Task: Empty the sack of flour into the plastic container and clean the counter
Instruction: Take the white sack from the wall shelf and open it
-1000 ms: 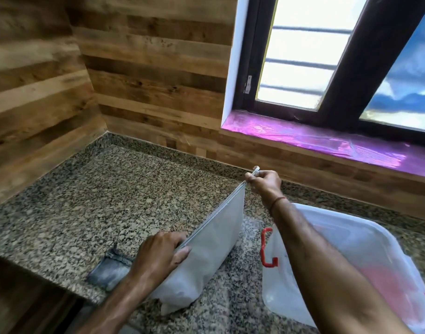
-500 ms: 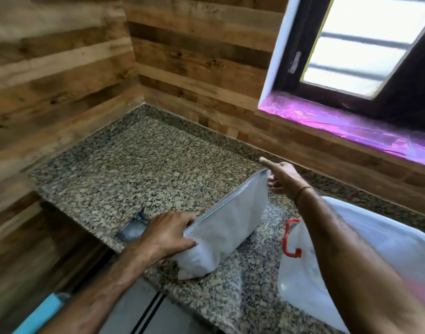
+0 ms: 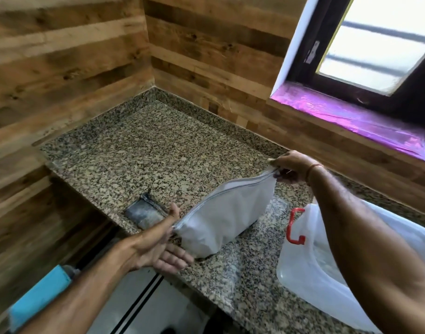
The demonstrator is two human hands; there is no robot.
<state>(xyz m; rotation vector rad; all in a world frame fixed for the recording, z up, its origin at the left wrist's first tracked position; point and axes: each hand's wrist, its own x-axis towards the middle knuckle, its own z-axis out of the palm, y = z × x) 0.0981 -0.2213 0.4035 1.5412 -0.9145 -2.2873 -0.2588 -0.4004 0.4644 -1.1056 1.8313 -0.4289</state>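
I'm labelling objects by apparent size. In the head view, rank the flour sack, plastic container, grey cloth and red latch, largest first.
1. plastic container, partly hidden by the right arm
2. flour sack
3. grey cloth
4. red latch

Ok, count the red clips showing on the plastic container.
1: a red clip on the plastic container's end nearest the flour sack. The right arm may hide others.

We pinch the sack's (image 3: 227,219) far corner with our right hand (image 3: 289,167); our left hand (image 3: 158,247) lies flat beside it on the desk (image 3: 144,150).
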